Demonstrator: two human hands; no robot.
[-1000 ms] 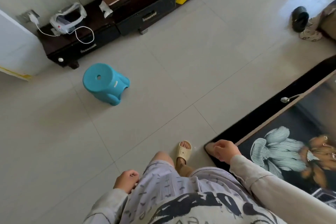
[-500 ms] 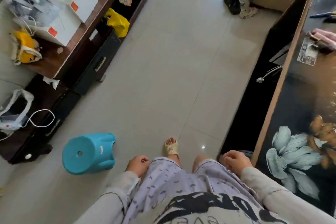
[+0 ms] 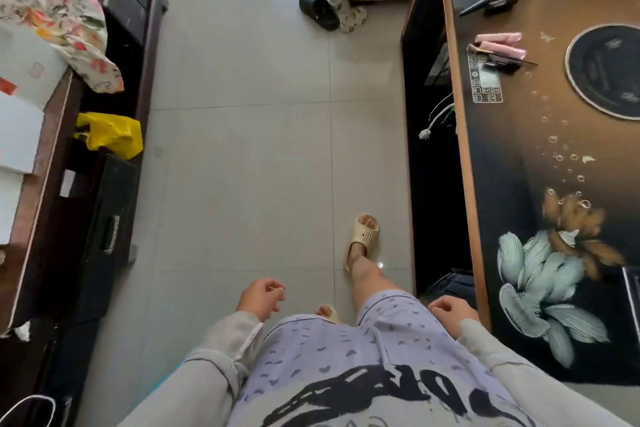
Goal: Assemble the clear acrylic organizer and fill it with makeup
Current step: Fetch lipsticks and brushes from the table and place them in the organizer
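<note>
I stand on a tiled floor between a dark cabinet and a glass-topped table [image 3: 485,184]. My left hand [image 3: 261,298] hangs in front of my hip, fingers loosely curled and apart, holding nothing. My right hand [image 3: 450,312] is curled closed beside the table's near edge, empty. On the far part of the table lie pink makeup tubes [image 3: 500,43], a makeup brush [image 3: 485,0] and some dark slim items [image 3: 502,61]. I see no clear acrylic organizer for certain.
A dark low cabinet [image 3: 114,201] runs along the left, with white boxes [image 3: 20,135], a floral cloth [image 3: 65,24] and a yellow bag [image 3: 110,135]. Dark slippers [image 3: 318,10] lie ahead. A round black disc [image 3: 606,69] lies on the table.
The view has swung right and forward along the aisle; the blue stool has dropped out of sight. More of the table top shows. My left fingers have loosened.
</note>
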